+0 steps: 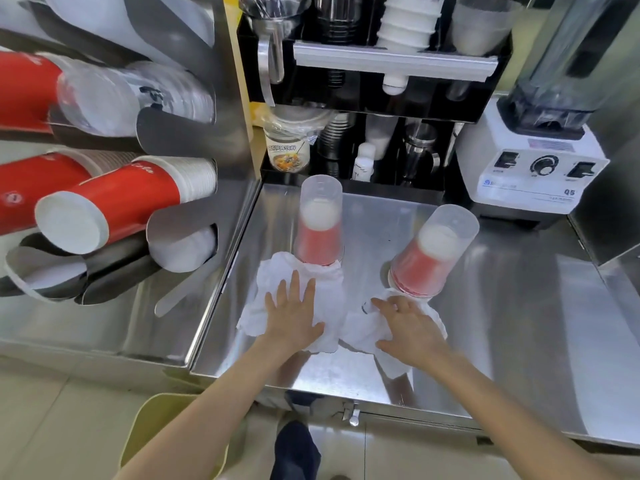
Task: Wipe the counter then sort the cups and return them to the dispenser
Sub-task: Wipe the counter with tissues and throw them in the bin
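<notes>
Two upside-down cup stacks stand on the steel counter [502, 306]: each is a red paper cup under a clear plastic cup. The left stack [320, 223] is upright, the right stack [433, 251] leans. A crumpled white cloth [329, 299] lies in front of them, touching both bases. My left hand [292, 315] presses flat on the cloth's left part, fingers spread. My right hand [408, 327] rests flat on its right part, just below the right stack. The cup dispenser [180, 140] on the left holds red paper cups [114, 206] and clear cups [114, 98].
A white blender [533, 164] stands at the back right. A black rack [381, 109] behind the counter holds cups, shakers and a printed cup [287, 150]. A yellow-green bin [156, 424] sits on the floor below the counter's front edge.
</notes>
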Tool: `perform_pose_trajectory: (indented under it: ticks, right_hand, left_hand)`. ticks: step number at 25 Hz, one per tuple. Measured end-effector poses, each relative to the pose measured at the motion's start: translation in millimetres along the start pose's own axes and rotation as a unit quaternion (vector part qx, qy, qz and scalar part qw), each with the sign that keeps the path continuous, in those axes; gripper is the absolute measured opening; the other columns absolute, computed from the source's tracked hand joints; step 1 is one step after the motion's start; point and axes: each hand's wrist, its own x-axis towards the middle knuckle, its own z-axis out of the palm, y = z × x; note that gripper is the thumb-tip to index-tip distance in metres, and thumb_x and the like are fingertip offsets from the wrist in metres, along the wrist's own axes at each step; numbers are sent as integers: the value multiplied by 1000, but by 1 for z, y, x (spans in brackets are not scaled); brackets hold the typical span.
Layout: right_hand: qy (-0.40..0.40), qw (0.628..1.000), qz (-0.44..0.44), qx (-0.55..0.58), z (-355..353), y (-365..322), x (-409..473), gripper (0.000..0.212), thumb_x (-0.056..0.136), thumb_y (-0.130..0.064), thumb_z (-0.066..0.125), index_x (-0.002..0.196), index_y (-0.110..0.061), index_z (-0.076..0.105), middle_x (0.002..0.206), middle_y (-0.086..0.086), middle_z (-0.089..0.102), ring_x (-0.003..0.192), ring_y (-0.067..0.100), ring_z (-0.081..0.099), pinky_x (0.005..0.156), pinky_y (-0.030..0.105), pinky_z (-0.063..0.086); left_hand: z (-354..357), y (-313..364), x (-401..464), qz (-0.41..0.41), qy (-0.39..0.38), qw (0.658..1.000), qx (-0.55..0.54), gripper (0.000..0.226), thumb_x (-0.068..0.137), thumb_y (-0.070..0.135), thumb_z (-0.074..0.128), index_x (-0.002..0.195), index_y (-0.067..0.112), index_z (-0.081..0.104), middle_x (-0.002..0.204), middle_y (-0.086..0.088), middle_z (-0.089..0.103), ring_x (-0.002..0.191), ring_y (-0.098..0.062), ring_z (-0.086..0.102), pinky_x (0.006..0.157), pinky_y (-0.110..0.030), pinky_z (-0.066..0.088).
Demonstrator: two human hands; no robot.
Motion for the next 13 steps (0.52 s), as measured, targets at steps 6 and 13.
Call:
perform_pose_trajectory:
  ticks: [6, 13]
  right_hand:
    - [23, 999, 8, 40, 3, 2, 7, 61, 80, -21, 56, 135, -22, 29, 136, 9, 32, 125, 30, 33, 97, 40, 40]
    - [40, 994, -23, 101, -10, 3, 5, 39, 82, -7, 50, 120, -13, 50, 117, 17, 52, 107, 34, 54, 87, 37, 45]
  left_hand:
    - [6, 1, 5, -2, 54, 999, -4, 78, 87, 40, 47, 145, 18, -1, 139, -12, 29, 125, -32, 30, 94, -41, 37]
    - [7, 9, -11, 29, 68, 989, -128, 43, 91, 7, 34, 133, 17, 37, 131, -15, 45, 117, -33, 46, 92, -39, 42]
